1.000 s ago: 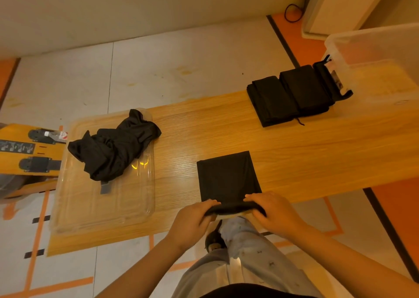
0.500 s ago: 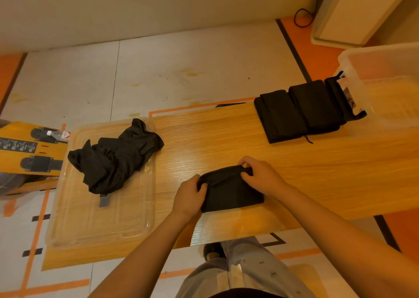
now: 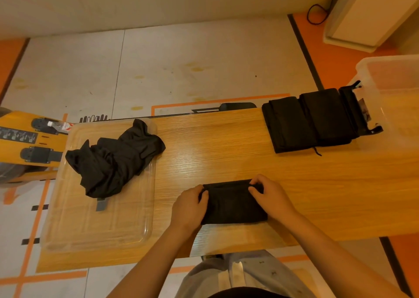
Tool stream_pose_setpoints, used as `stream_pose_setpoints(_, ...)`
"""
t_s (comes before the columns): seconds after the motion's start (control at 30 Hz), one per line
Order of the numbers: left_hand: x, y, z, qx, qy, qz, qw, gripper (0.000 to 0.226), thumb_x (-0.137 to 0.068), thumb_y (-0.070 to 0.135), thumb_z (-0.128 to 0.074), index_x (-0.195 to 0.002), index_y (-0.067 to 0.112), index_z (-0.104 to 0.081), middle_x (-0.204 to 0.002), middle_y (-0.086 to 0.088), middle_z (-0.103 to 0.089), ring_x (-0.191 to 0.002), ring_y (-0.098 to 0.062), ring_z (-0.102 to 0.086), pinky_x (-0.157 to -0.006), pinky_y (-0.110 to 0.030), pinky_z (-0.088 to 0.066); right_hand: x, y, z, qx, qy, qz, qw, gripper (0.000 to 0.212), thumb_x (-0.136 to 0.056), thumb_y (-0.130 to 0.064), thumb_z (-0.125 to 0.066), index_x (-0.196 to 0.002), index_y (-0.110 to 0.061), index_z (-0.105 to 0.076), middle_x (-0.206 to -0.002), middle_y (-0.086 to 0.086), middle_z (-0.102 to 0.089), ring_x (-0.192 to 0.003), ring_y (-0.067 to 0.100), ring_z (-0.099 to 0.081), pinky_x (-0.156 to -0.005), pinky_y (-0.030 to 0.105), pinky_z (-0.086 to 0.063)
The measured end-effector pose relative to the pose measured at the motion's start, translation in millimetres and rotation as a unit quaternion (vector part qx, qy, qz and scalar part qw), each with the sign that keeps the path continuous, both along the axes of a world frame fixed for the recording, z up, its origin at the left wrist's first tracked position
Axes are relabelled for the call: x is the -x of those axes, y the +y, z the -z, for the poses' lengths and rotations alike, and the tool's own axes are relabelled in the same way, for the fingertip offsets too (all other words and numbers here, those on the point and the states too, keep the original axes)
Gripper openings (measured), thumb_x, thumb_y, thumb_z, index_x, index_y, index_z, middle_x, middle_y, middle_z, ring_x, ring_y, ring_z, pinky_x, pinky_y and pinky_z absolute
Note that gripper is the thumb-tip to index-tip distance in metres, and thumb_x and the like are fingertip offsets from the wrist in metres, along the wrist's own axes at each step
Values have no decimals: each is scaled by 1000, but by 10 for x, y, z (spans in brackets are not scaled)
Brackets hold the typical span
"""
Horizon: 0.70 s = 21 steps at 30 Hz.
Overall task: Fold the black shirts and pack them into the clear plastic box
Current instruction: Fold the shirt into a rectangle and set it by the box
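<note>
A black shirt (image 3: 233, 204) lies folded into a small rectangle near the front of the wooden table (image 3: 215, 152). My left hand (image 3: 190, 204) grips its left end, and my right hand (image 3: 269, 195) pinches its far right corner. Two folded black shirts (image 3: 310, 118) lie side by side at the right, against the clear plastic box (image 3: 390, 98). A crumpled black shirt (image 3: 113, 159) sits on the clear lid (image 3: 102, 220) at the left.
A black latch of the box sticks out beside the folded pair. A yellow unit (image 3: 22, 139) with black clips stands left of the table. A white cabinet (image 3: 367, 14) and a black cable are on the floor at the back right.
The near edge of the shirt was lifted and folded over away from me, halving its length. Both hands moved from the table's front edge to the shirt's far edge.
</note>
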<state>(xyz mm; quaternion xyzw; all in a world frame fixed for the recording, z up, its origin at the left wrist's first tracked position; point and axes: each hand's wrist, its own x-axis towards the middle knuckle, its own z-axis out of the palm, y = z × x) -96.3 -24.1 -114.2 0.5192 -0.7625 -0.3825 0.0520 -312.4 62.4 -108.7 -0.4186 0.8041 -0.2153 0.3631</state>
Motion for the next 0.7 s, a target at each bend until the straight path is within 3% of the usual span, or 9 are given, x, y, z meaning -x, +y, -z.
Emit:
stream_pose_setpoints(0.1,-50,-11,1,-12,-4,2,1000,25,-97,26,-47,-76,22,-60,-69,5,-62,-64,-10,-59,-55,-32,-46,-14,10,-6,9,7,-4,1000,2,-93,-28,-59,-94,-27,-58,-84,-5,-63,-74,11,-60,-67,38,-53)
stream_pose_setpoints(0.2,-51,-18,19,-15,-9,1,1000,21,-98,28,-46,-83,24,-60,-70,6,-62,-65,-9,-59,-55,-27,-45,-47,-20,-1,6,31,-7,999,4,-93,-28,-58,-96,-26,-57,-81,-4,-63,-70,10,-58,-64,37,-52)
stream_pose_setpoints(0.47,19,-52,20,60,-92,23,994,18,-101,37,-41,-103,20,-37,-68,7,-54,-57,-11,-56,-47,-26,-40,-74,-83,53,-4,106,16,994,22,-94,-38,-57,-105,-21,-47,-70,-7,-53,-61,8,-52,-48,23,-36)
stream_pose_setpoints(0.63,-70,-11,16,137,-86,66,985,14,-101,40,-37,-98,27,-40,-75,11,-56,-56,-5,-52,-48,-24,-40,-45,-29,51,35,123,120,984,35,-83,-36,-72,-96,-21,-43,-89,-7,-49,-79,11,-50,-54,19,-34)
stream_pose_setpoints(0.7,-58,20,-47,132,-47,27,990,11,-101,36,-43,-109,28,-43,-73,13,-54,-56,-2,-52,-49,-20,-37,-65,9,22,68,126,132,981,30,-84,-31,-72,-96,-21,-47,-92,-6,-50,-84,13,-52,-62,20,-39)
